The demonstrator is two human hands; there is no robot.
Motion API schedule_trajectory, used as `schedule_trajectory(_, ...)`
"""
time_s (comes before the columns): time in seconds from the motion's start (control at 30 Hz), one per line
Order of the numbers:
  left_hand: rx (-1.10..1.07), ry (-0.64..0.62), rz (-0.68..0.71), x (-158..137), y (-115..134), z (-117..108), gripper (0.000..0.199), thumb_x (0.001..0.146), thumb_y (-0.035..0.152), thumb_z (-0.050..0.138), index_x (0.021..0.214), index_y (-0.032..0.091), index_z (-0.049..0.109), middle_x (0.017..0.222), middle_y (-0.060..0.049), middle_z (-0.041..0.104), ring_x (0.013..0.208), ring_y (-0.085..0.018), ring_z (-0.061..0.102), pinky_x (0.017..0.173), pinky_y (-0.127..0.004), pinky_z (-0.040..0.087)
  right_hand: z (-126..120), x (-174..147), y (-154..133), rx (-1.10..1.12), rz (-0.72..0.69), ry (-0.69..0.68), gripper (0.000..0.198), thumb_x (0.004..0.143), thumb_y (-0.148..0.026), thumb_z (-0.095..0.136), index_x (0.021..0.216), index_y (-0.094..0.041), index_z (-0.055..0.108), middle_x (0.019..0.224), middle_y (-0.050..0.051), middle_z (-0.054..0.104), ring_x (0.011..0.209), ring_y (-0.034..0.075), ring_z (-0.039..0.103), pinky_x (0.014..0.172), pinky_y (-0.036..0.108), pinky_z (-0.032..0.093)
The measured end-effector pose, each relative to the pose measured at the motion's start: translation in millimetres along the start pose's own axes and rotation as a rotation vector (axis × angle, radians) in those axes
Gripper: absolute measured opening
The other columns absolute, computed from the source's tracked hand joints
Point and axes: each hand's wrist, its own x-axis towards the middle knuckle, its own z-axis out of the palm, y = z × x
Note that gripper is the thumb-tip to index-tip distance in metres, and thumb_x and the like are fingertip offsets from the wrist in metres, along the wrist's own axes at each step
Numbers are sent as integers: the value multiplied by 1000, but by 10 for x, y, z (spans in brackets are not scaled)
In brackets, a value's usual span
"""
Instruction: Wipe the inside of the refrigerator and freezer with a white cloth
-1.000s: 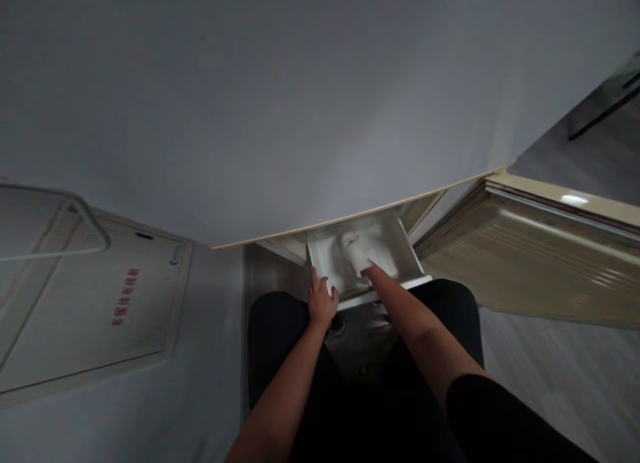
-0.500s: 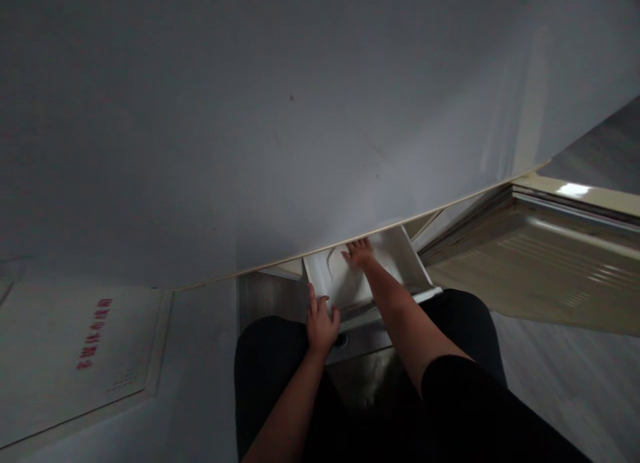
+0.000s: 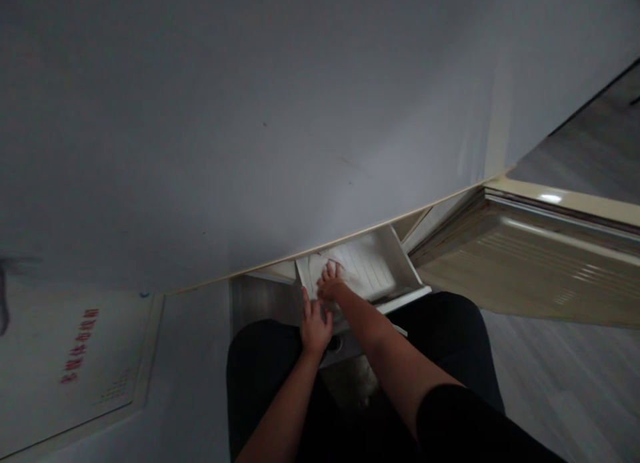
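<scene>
I see a ridged, plastic-looking drawer, a ribbed, glossy door panel, matt cloth trousers and wood-grained flooring.

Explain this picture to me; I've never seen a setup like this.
There is no machine here: one person works with bare hands, and a camera worn on the head looks down past the arms. Between the knees sits a pulled-out white drawer, under the edge of a broad pale surface. The left hand is at the drawer's near left corner, fingers spread, gripping nothing visible. The right hand reaches inside; blur and white on white hide whether it holds anything. To the right stands an open door.
</scene>
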Motion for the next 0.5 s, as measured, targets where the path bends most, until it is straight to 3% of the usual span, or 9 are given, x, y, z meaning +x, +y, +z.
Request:
schedule_trajectory(0.1,-2,-15,-25,8,35,-17,24,98,26,55,117,18,68,178,-16,17,127,-33,68,91,-42,61,-4,-15,-69,-19,-74,-33,75,101,-45,56,168,-16,38,175,17,21,165,38,-2,130,67,-2)
schedule_trajectory(0.2,6,-18,-38,14,59,-10,25,97,27,56,118,19,68,178,-16,18,123,-32,70,92,-42,60,-126,-164,300,-24,-50,-18,80,98,-55,62,167,-20,41,176,14,16,166,36,-3,132,62,-1)
schedule_trajectory(0.33,19,-6,-15,12,67,-4,26,97,28,56,117,18,70,178,-18,19,116,-32,73,91,-43,60,-331,-505,1052,-10,213,87,94,93,-64,67,170,-22,33,176,12,-10,164,41,-10,130,65,1)
schedule_trajectory(0.43,20,-9,-8,6,67,-10,28,98,29,54,119,18,69,177,-19,19,112,-32,74,87,-43,60,-407,-774,1436,-34,364,56,101,93,-65,68,171,-14,29,175,18,-11,164,39,-11,133,57,0)
schedule_trajectory(0.5,26,-12,-7,4,68,-11,29,98,29,55,119,18,70,177,-19,18,111,-32,74,86,-43,60,-409,-885,1505,-83,397,-2,108,88,-64,74,170,-10,30,174,20,-10,164,39,-12,134,52,-1)
